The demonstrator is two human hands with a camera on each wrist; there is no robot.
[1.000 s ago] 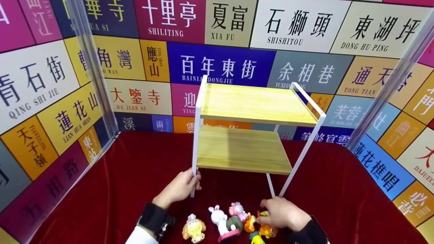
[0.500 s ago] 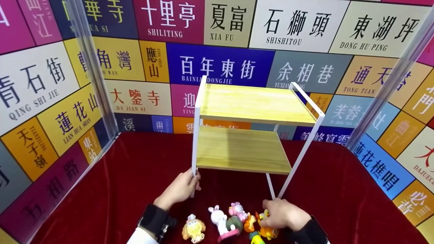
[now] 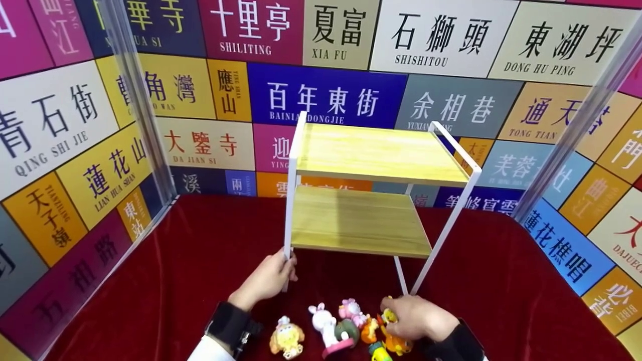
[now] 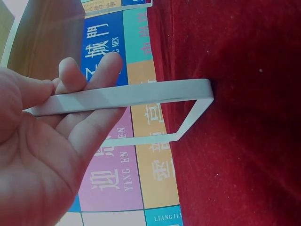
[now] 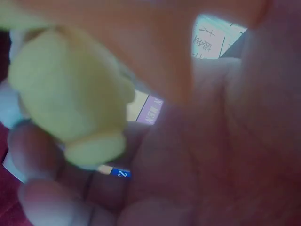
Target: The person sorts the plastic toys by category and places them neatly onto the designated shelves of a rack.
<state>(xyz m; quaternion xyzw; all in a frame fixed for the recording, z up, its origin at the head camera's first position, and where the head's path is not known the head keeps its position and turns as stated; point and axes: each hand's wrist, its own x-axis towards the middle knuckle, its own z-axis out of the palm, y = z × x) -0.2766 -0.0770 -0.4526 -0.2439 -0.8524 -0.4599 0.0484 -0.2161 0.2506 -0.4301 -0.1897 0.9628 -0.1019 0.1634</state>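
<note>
My left hand [image 3: 266, 278] grips the lower part of the white front-left leg [image 4: 136, 94] of a small two-tier shelf rack [image 3: 361, 220], its fingers and thumb around the bar. At the front right, my right hand [image 3: 419, 318] holds a small yellow toy figure [image 5: 70, 89], blurred and close in the right wrist view. Below that hand sits an orange figurine [image 3: 396, 345], partly covered. To its left stand a smaller orange figurine [image 3: 369, 329], a pink one [image 3: 351, 312] and a white rabbit figurine [image 3: 323, 323] on a pink base.
A fluffy tan dog-like figurine [image 3: 287, 339] stands apart at the left. A green-and-yellow toy [image 3: 378, 352] lies at the front edge of view. Red velvet cloth [image 3: 210, 240] covers the table. Sign-printed walls [image 3: 326, 95] enclose the back and sides.
My right hand has shifted slightly, and the yellow toy figure now shows at its fingertips. The left hand and the rack stay in place.
</note>
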